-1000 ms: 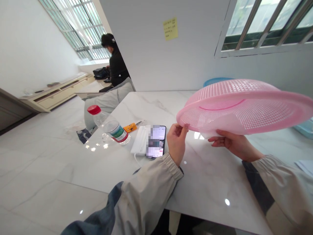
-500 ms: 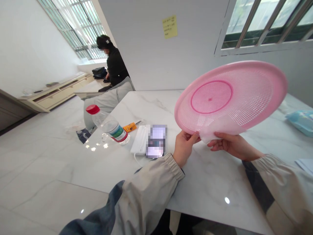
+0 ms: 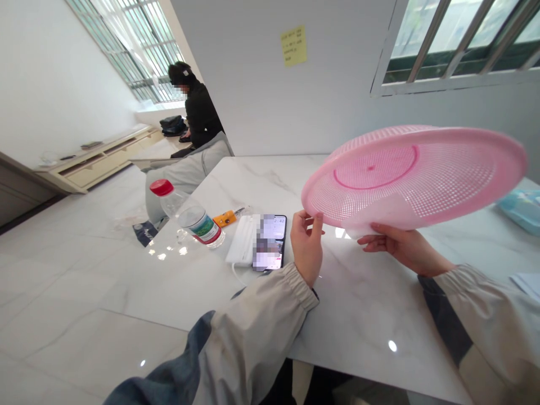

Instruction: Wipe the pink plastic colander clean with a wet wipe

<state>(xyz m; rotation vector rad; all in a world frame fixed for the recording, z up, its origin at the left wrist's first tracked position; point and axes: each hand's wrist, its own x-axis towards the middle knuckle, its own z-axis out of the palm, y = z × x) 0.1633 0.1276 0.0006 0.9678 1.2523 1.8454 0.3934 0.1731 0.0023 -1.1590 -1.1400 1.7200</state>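
Note:
A round pink mesh basket (image 3: 455, 169) is held tilted above the table, its hollow side facing me. My left hand (image 3: 307, 247) is at the left end of its rim, thumb in front and fingers curled round the edge. My right hand (image 3: 394, 244) pinches a thin white wipe (image 3: 379, 212) against the lower rim, thumb on top and fingers beneath. The wipe lies partly over the mesh inside. The basket's far outer side is hidden.
On the marble-patterned table (image 3: 354, 326) are a red-capped bottle (image 3: 202, 225), an orange item (image 3: 224, 219), a white box-like thing (image 3: 242, 242) and a lit phone (image 3: 272, 244). A blue pack (image 3: 523, 208) lies at right. A person (image 3: 200, 109) sits beyond a grey chair (image 3: 185, 166).
The basket has tipped flatter and its right end has swung right and down. My left hand has shifted left, off the wipe, along the rim. The right hand keeps its pinch.

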